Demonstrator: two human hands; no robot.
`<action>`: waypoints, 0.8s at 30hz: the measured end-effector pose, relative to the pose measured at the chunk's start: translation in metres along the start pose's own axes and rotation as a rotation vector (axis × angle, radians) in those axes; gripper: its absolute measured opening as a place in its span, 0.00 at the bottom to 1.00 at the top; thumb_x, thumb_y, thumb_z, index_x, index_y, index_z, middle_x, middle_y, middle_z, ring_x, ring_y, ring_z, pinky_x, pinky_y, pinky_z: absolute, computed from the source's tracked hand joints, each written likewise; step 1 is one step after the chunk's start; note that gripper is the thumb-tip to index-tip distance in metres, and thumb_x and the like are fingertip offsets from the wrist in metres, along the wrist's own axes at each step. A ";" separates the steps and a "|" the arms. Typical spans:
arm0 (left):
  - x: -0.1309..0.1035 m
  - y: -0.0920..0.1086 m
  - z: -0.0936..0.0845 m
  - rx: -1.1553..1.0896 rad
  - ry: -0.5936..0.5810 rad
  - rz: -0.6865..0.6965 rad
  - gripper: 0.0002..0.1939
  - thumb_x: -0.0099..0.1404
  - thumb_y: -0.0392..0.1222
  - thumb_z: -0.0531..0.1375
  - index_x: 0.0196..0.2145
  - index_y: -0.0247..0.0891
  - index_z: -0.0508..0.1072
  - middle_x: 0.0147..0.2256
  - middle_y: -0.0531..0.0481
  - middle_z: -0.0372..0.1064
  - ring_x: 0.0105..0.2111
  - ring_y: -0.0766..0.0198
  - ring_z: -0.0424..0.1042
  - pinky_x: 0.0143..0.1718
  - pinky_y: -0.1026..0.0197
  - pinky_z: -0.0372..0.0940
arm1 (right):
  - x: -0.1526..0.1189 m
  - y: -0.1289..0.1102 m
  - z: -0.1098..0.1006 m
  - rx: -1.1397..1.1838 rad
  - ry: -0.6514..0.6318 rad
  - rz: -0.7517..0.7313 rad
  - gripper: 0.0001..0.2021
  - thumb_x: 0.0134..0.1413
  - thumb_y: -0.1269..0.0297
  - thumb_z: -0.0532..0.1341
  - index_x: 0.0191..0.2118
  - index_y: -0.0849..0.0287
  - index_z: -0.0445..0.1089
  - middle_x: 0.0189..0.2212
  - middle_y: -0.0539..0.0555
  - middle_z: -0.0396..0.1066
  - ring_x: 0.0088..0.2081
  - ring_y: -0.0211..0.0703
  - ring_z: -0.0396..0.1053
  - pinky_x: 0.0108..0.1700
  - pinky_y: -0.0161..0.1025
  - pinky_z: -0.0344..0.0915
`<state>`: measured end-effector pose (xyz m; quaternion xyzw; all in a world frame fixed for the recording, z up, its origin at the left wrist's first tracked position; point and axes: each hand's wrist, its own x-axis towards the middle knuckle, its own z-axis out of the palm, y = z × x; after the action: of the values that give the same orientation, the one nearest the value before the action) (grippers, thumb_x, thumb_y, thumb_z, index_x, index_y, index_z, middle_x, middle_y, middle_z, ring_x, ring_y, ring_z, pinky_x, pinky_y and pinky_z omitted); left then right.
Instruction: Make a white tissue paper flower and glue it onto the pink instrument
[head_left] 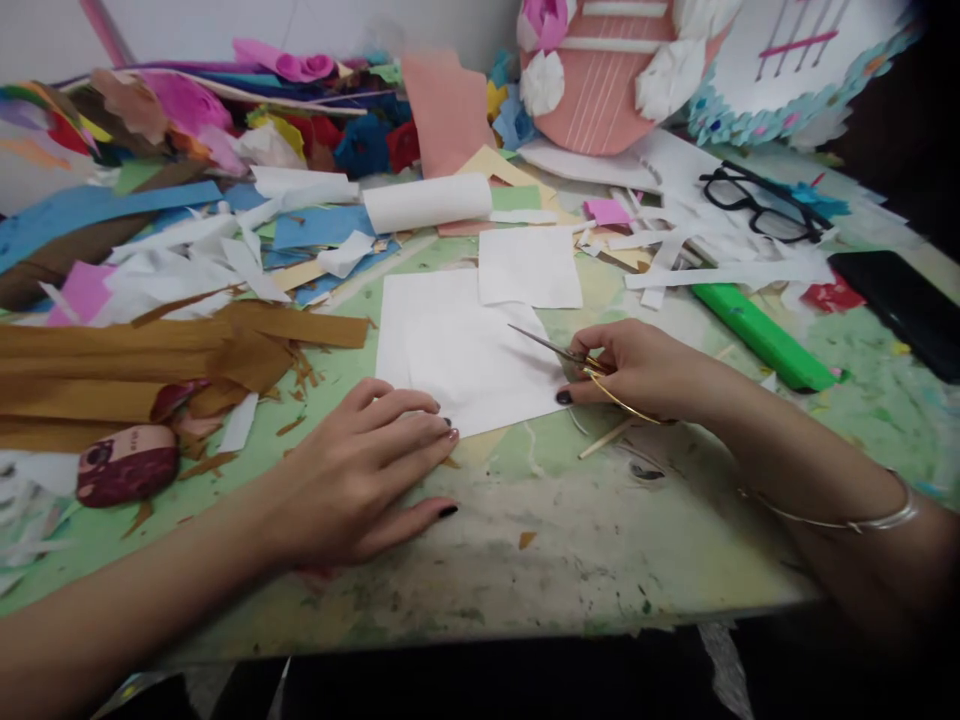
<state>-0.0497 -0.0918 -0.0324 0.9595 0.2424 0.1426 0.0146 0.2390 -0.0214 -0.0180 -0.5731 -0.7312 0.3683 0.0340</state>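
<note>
My left hand lies flat with fingers stretched out, its fingertips on the lower left edge of a white paper sheet. In my right hand is a pair of scissors with gold handles; the blades point left over the sheet and look nearly closed. The right thumb is by the sheet's right corner. A smaller white paper square overlaps the far edge of the sheet.
Brown crepe paper strips and a dark red case lie at left. A white paper roll sits behind among coloured scraps. To the right are a green stick-shaped packet, black glasses and a dark phone.
</note>
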 end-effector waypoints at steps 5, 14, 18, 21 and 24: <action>0.000 -0.002 -0.007 0.021 0.041 -0.013 0.10 0.62 0.41 0.62 0.41 0.35 0.71 0.39 0.43 0.72 0.47 0.48 0.68 0.43 0.46 0.60 | 0.001 0.001 0.000 -0.005 -0.001 0.010 0.09 0.44 0.60 0.66 0.30 0.58 0.68 0.18 0.46 0.63 0.21 0.36 0.57 0.25 0.36 0.51; -0.003 -0.006 -0.013 -0.002 -0.004 -0.038 0.06 0.62 0.39 0.60 0.38 0.37 0.71 0.31 0.48 0.69 0.39 0.54 0.66 0.39 0.49 0.59 | 0.002 0.005 0.000 -0.022 -0.011 0.013 0.11 0.44 0.58 0.67 0.30 0.58 0.68 0.19 0.47 0.64 0.20 0.35 0.57 0.24 0.36 0.50; -0.003 -0.007 -0.012 -0.012 -0.050 -0.023 0.07 0.62 0.39 0.60 0.38 0.36 0.72 0.28 0.50 0.69 0.37 0.55 0.66 0.39 0.50 0.59 | 0.002 0.003 0.000 -0.025 -0.004 0.004 0.10 0.45 0.58 0.66 0.29 0.58 0.68 0.18 0.47 0.64 0.20 0.34 0.56 0.24 0.36 0.50; -0.003 -0.007 -0.014 -0.024 -0.035 -0.014 0.06 0.62 0.40 0.60 0.37 0.36 0.73 0.25 0.51 0.68 0.34 0.56 0.67 0.38 0.51 0.59 | 0.001 0.001 0.000 -0.030 -0.010 0.008 0.09 0.45 0.59 0.65 0.30 0.58 0.68 0.18 0.46 0.63 0.19 0.33 0.55 0.23 0.35 0.50; -0.002 -0.009 -0.015 -0.018 -0.018 0.017 0.06 0.62 0.40 0.61 0.36 0.36 0.73 0.23 0.51 0.68 0.33 0.57 0.67 0.36 0.52 0.60 | 0.000 -0.001 0.000 -0.038 0.000 0.023 0.10 0.44 0.59 0.65 0.30 0.58 0.68 0.17 0.45 0.63 0.18 0.33 0.55 0.23 0.34 0.50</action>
<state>-0.0599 -0.0860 -0.0196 0.9626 0.2327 0.1363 0.0240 0.2379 -0.0212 -0.0171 -0.5820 -0.7316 0.3546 0.0188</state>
